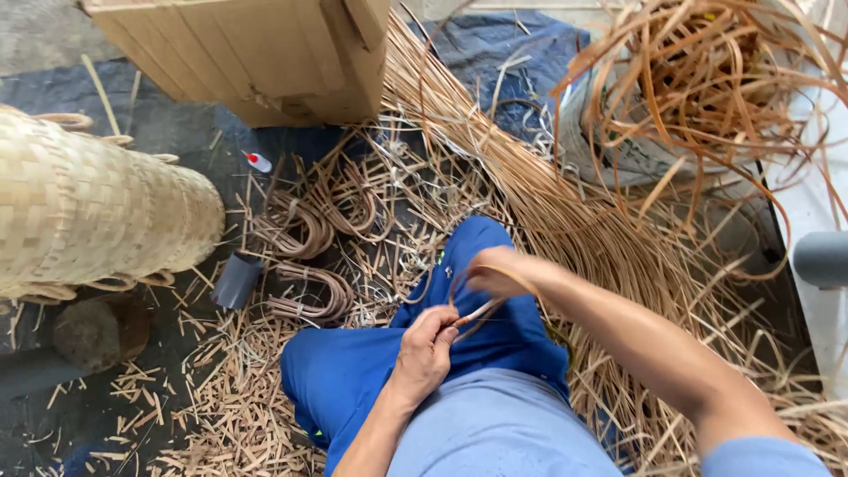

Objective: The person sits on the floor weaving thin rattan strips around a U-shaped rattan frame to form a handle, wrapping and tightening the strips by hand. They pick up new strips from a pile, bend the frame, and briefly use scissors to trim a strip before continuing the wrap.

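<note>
Both hands pinch a rattan strip, right hand blurred.

There is a single view, from a camera on the seated person's head, looking steeply down and forward at close range over the bent knee in blue trousers, with the tan woven cane basket to its left and the brown cardboard box beyond.
</note>
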